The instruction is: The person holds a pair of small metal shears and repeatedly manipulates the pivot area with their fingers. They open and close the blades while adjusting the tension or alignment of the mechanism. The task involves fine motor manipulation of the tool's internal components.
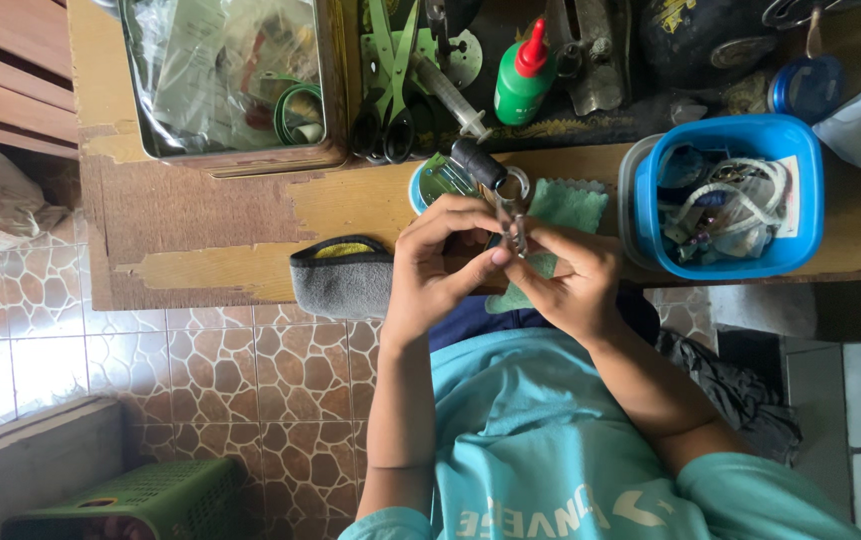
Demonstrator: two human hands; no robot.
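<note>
I see both hands meeting in front of the wooden surface point(210, 215). The left hand point(435, 265) and the right hand point(570, 280) together pinch a small metal tool point(515, 215) (it looks like small pliers or tweezers, I cannot tell which), which stands upright between the fingertips, over a green cloth point(565, 205). Just beside the right hand stands a blue plastic box point(740, 135) full of cords and small parts. Near the left hand a grey pouch point(342, 280) hangs at the edge. Farther back lie green-handled scissors point(390, 80) and a green bottle with a red cap point(523, 75).
</note>
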